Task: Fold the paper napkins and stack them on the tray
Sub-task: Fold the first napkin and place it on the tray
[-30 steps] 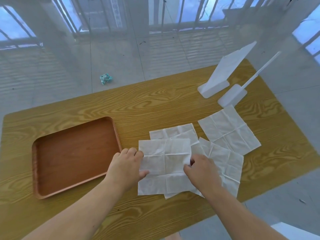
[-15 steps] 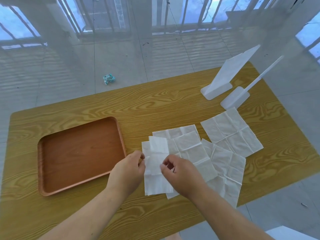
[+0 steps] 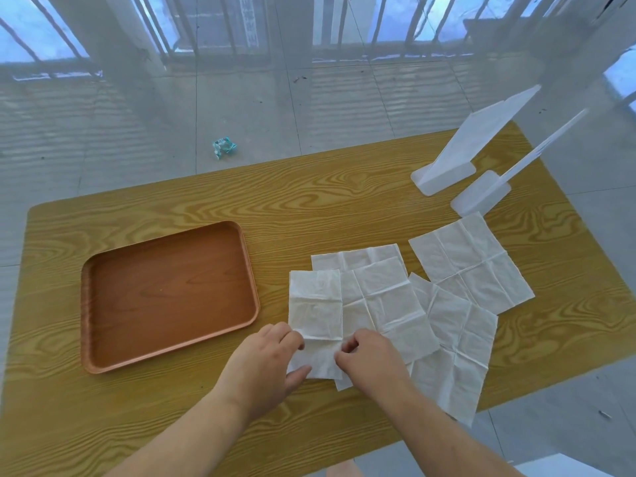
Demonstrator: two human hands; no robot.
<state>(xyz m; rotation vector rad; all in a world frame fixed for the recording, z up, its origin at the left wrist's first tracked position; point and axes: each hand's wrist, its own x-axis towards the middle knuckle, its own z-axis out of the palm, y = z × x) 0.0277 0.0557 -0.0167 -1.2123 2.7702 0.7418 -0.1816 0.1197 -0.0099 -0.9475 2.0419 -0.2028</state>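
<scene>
A white paper napkin (image 3: 315,304) folded in half into a narrow strip lies on top of several unfolded napkins, right of the brown wooden tray (image 3: 103,266). My left hand (image 3: 265,363) and my right hand (image 3: 371,359) pinch its near end at the two lower corners. Under it lies an open napkin (image 3: 382,297), with another (image 3: 454,339) to the right hanging over the table's near edge and a third (image 3: 471,259) farther right. The tray holds nothing.
Two white plastic stands (image 3: 444,177) (image 3: 480,197) sit at the far right of the wooden table (image 3: 309,201). A crumpled teal wrapper (image 3: 223,148) lies on the floor beyond the table. The table's near edge runs just below my forearms.
The top napkin went from lying open to folded in half lengthwise. Both hands slid down to its near end and now pinch the lower corners.
</scene>
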